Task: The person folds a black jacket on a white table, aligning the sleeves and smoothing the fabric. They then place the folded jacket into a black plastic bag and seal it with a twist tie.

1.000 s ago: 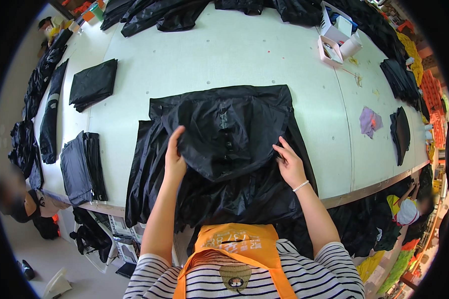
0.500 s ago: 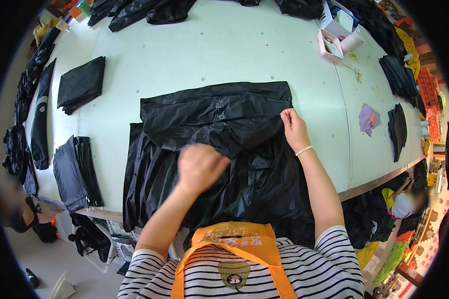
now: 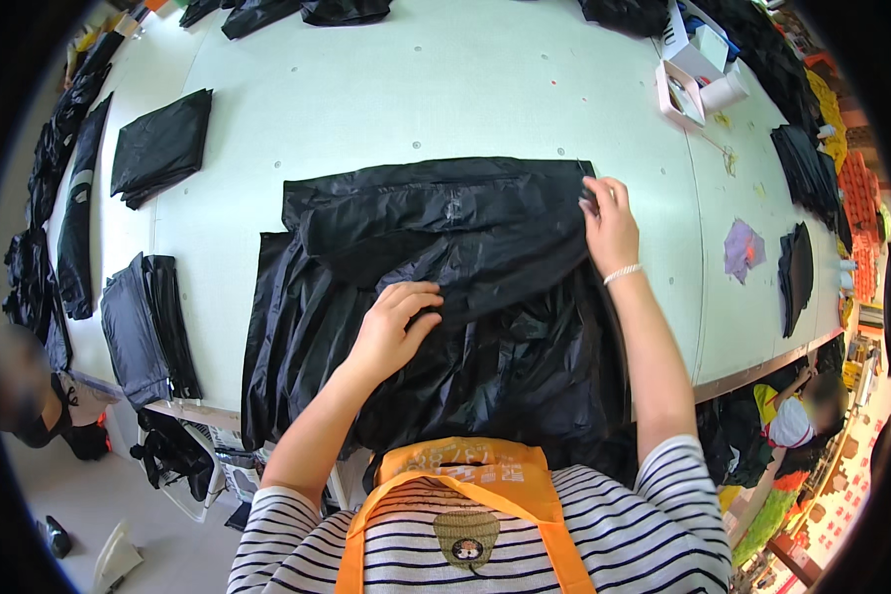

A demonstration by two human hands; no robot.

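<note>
A black, thin, shiny garment (image 3: 485, 376) lies spread in front of me at the table's near edge, its upper part folded over in layers. My right hand (image 3: 612, 228) is at the fold's upper right corner, its fingertips pinching the fabric edge. On the middle of the garment rests my left hand (image 3: 398, 332), fingers bent and thumb apart, touching the lower border of the folded flap without gripping it. The garment's near end hangs toward my orange apron (image 3: 465, 460) and is partly hidden there.
A folded black piece (image 3: 160, 147) and a black stack (image 3: 141, 332) lie at left on the pale table (image 3: 366, 109). At right are a purple cloth scrap (image 3: 742, 249), folded black pieces (image 3: 796, 279) and a pink tray (image 3: 681, 94). People are at both sides.
My right hand has moved up and slightly right with the fabric edge, spreading the flap higher. The left hand, blurred before, now rests on the garment with its fingers apart.
</note>
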